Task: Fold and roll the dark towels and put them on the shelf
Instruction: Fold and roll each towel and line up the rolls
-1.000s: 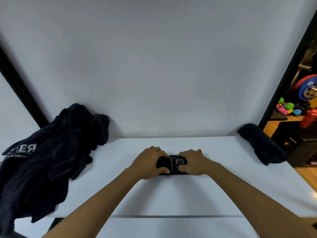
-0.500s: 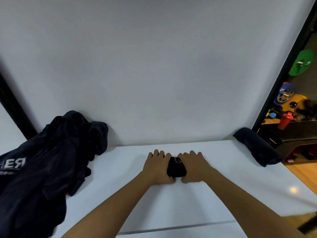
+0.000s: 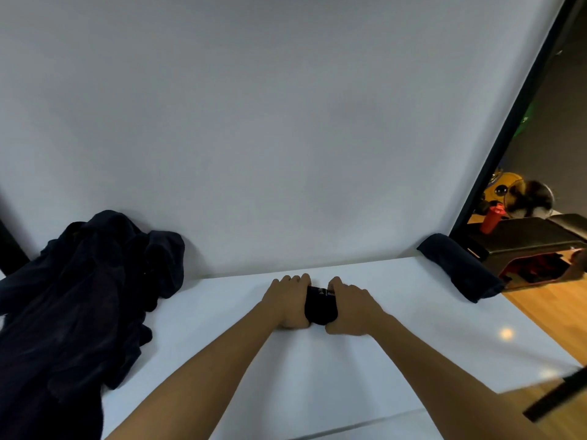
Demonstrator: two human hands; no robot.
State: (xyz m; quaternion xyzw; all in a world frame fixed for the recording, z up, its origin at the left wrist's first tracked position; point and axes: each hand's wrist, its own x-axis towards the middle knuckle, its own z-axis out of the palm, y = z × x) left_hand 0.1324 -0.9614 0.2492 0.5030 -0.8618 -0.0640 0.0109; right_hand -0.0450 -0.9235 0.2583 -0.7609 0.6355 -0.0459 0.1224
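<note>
both hands [image 3: 320, 304] now closer together, gripping tighter towel roll [image 3: 320, 304].

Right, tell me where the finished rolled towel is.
In the head view, the rolled dark towel lies at the white table's far right corner, against the white backdrop, well right of the right hand.

Looks like a gym, folks, with a makeshift recording corner set up inside it. A plain white backdrop [image 3: 286, 122] rises behind a white bench [image 3: 317, 376], dark towels heaped [image 3: 79, 296] at its left. Past the backdrop's black edge on the right: wooden floor [image 3: 552, 315], a yellow weight plate [image 3: 505, 185], a red bottle [image 3: 490, 219], black padded equipment [image 3: 524, 238].
</note>
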